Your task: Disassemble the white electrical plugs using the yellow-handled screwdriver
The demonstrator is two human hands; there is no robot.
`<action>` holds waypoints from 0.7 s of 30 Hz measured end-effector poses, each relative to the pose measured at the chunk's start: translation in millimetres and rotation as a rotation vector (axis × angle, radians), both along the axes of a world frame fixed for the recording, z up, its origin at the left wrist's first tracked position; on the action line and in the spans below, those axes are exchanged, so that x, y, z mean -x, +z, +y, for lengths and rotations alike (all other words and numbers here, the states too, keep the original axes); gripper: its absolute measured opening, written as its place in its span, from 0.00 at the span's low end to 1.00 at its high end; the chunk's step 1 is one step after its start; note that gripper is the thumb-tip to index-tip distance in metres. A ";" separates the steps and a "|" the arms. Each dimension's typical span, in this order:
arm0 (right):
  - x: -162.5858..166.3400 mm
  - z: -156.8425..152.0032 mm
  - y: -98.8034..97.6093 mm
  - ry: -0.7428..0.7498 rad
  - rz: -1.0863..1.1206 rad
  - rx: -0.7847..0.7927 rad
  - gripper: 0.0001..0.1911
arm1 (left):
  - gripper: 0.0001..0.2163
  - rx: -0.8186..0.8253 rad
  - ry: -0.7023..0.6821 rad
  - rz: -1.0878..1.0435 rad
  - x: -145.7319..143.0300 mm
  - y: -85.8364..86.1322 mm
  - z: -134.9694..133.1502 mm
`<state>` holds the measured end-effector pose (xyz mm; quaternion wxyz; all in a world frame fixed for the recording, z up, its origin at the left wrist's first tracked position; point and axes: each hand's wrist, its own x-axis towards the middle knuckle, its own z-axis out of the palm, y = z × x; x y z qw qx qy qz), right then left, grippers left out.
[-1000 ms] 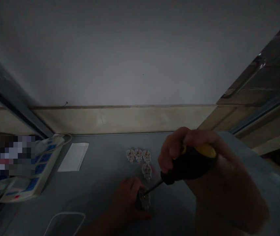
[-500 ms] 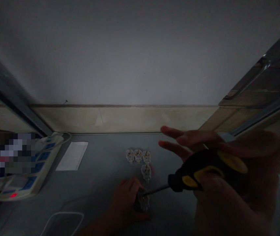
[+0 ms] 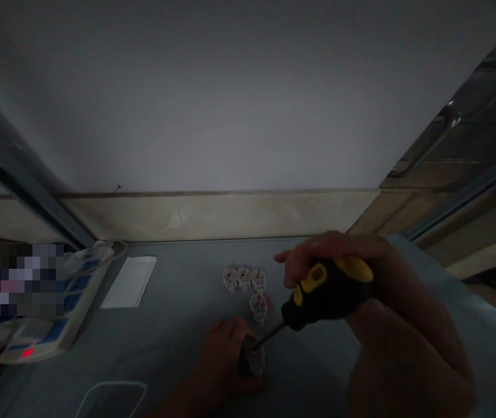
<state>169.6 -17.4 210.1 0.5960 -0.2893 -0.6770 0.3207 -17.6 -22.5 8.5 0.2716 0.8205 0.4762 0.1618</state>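
Observation:
In dim light my left hand (image 3: 222, 357) pinches a small white plug part (image 3: 254, 359) against the grey table (image 3: 178, 325). My right hand (image 3: 339, 273) is wrapped round the black-and-yellow handle of a screwdriver (image 3: 324, 290). Its metal tip slants down-left onto the top of the held part. Several similar small white parts (image 3: 244, 278) lie just beyond, three in a row and one (image 3: 259, 306) under them.
A white power strip (image 3: 63, 302) with blue sockets and a red light lies at the left edge, with white cable (image 3: 108, 392) looping near the front. A white paper slip (image 3: 130, 281) lies beside it. A wall stands behind the table, and a metal frame on the right.
Half a second ago my right fingers were spread off the handle with the screwdriver lower and flatter; now they have closed round it again and the tip sits on the part.

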 end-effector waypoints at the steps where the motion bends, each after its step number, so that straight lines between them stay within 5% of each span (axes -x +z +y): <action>1: -5.8 -3.8 3.0 -0.079 -0.094 -0.003 0.15 | 0.30 0.007 0.001 0.002 0.1 -0.9 0.1; 5: -24.0 -13.8 7.9 -0.192 -0.321 -0.134 0.18 | 0.31 0.035 -0.006 -0.005 0.4 -7.3 0.8; 12: -13.0 -9.5 -7.0 -0.415 -0.239 -0.174 0.21 | 0.32 0.036 0.014 0.007 -2.6 -9.3 1.0; 17: 2.3 7.5 -16.8 -0.735 -0.192 -0.347 0.24 | 0.32 0.016 0.007 -0.010 -3.4 -11.9 3.1; 21: 16.9 19.4 -14.3 -0.740 -0.102 -0.391 0.23 | 0.31 -0.019 0.031 -0.040 -3.1 -13.3 3.5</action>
